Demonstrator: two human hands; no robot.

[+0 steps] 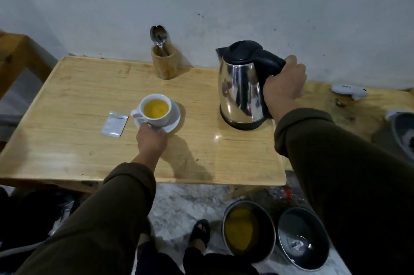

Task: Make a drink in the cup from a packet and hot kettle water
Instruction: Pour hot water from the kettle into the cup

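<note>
R hand [284, 83]: closed round electric kettle [240, 86] handle, kettle upright on wooden table [78, 100] | L hand [152, 140]: gripping saucer [173, 121] edge | cup [156, 109]: on saucer, yellow liquid | packet [114, 126]: just left of the saucer

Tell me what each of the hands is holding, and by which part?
The right hand grips the kettle by its black handle; the left hand holds the near rim of the saucer.

Left hand [152, 140] fingers tuck under the saucer [172, 123] rim, tips hidden. Right hand [284, 82] fingers wrap the kettle [239, 86] handle, tips hidden behind it. Packet [114, 126] left of the left fingers: print unreadable. White object [349, 91] right of the right fingers: unidentifiable.
</note>
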